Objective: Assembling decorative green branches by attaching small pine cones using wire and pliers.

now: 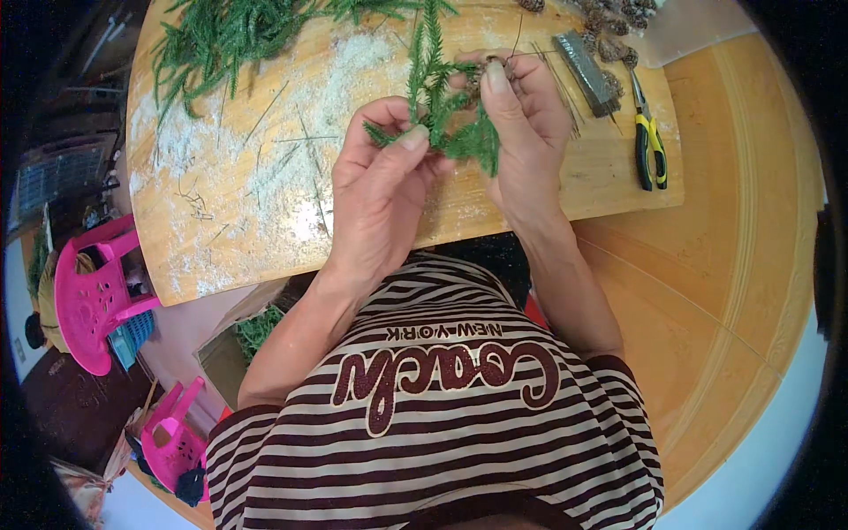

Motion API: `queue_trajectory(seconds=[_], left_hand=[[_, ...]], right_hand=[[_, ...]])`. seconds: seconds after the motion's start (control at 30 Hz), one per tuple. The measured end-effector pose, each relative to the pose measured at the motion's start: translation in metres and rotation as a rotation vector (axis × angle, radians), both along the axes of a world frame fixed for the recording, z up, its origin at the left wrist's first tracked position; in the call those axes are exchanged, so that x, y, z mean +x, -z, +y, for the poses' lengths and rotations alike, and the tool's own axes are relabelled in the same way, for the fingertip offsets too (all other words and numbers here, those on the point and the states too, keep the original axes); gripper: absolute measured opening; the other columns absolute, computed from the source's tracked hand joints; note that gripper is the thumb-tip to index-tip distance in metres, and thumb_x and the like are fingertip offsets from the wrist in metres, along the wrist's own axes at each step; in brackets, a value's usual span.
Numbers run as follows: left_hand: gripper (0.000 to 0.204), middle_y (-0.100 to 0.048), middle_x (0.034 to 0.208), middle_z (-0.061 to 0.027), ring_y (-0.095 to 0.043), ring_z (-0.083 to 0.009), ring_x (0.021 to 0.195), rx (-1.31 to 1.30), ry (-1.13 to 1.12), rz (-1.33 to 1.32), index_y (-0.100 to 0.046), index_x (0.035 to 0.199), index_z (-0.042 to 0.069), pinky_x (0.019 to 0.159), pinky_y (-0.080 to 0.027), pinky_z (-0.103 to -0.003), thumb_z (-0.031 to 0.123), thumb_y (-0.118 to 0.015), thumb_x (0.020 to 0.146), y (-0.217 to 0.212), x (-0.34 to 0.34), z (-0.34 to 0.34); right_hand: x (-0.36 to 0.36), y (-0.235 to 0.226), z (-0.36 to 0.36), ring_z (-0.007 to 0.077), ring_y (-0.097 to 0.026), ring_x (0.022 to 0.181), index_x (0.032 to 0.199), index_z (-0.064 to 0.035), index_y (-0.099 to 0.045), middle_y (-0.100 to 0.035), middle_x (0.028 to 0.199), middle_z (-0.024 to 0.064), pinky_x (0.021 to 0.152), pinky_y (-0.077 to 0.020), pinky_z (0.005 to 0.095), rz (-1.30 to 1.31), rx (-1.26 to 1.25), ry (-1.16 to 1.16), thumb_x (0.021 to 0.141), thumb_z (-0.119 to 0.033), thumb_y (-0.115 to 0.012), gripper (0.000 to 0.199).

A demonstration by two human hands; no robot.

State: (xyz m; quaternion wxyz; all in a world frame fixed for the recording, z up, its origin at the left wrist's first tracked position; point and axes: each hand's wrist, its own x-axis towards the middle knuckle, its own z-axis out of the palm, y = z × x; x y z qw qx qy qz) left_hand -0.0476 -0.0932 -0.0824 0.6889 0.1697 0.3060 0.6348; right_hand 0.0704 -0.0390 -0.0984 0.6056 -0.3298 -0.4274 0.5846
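Note:
Above the near edge of the wooden table, both hands are closed around a green, needle-leaved pine sprig [433, 75]. My left hand [375, 194] pinches its stem between thumb and fingers. With thumb up, my right hand [533, 132] grips a small brown pine cone [474, 86] beside the sprig's right branches. A thin dark wire [518, 34] sticks up from these fingers. The lower green tips hang between the two hands. My fingers hide part of the cone and the spot where it meets the sprig.
Pliers with yellow-black handles [649, 146] lie right, beside a dark grey bundle [584, 75] and several pine cones [609, 22]. More green sprigs [230, 44] are piled far left. White flakes [185, 137] and loose wires cover the table [353, 234]. Pink chairs [93, 305] stand left.

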Motion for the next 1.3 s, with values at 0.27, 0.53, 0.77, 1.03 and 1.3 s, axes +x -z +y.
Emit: queue_trajectory(seconds=[0.27, 0.53, 0.77, 1.03, 1.3], left_hand=[[0.02, -0.058, 0.089, -0.0004, -0.05, -0.0031, 0.074, 0.047, -0.119, 0.371, -0.05, 0.108, 0.005, 0.064, -0.039, -0.016, 0.008, -0.056, 0.089, 0.002, -0.007, -0.005], [0.02, -0.055, 0.085, 0.0026, -0.043, -0.0004, 0.067, 0.104, -0.056, 0.467, -0.052, 0.106, 0.004, 0.056, -0.033, -0.014, 0.008, -0.06, 0.088, -0.003, -0.011, -0.01], [0.021, -0.054, 0.082, 0.003, -0.044, -0.0009, 0.066, 0.163, -0.094, 0.519, -0.053, 0.106, 0.003, 0.057, -0.034, -0.014, 0.007, -0.061, 0.087, -0.006, -0.013, -0.009], [0.023, -0.056, 0.087, 0.0002, -0.049, -0.0036, 0.073, 0.119, -0.038, 0.436, -0.053, 0.106, 0.001, 0.062, -0.04, -0.016, 0.007, -0.062, 0.086, 0.005, -0.017, -0.003], [0.038, -0.056, 0.104, -0.0089, -0.055, -0.012, 0.091, 0.105, 0.01, 0.234, -0.045, 0.118, -0.001, 0.08, -0.045, -0.025, 0.01, -0.061, 0.086, 0.007, -0.015, 0.012]], right_hand=[[0.012, -0.003, -0.006, 0.0129, -0.056, 0.092, 0.106, 0.0007, -0.05, -0.058, 0.103, 0.0085, 0.077, -0.0468, 0.0246, -0.143, 0.103, -0.128, 0.094, -0.012, -0.049, 0.017], [0.018, 0.001, -0.013, 0.0113, -0.055, 0.093, 0.106, 0.0004, -0.05, -0.057, 0.106, 0.0084, 0.083, -0.0425, 0.0241, -0.108, 0.133, -0.084, 0.094, -0.009, -0.048, 0.016], [0.044, 0.002, -0.017, 0.0124, -0.051, 0.1, 0.106, 0.0009, -0.05, -0.054, 0.112, 0.0112, 0.089, -0.0394, 0.026, -0.226, 0.085, 0.112, 0.092, -0.004, -0.047, 0.016], [0.059, -0.019, -0.019, 0.0099, -0.05, 0.092, 0.104, 0.0021, -0.052, -0.051, 0.113, 0.0117, 0.08, -0.0419, 0.0238, -0.604, 0.429, -0.033, 0.087, -0.004, -0.055, 0.018], [0.042, 0.002, -0.018, 0.0148, -0.052, 0.102, 0.105, 0.005, -0.053, -0.055, 0.111, 0.0111, 0.088, -0.0417, 0.0282, -0.204, 0.069, -0.243, 0.086, 0.001, -0.053, 0.019]])
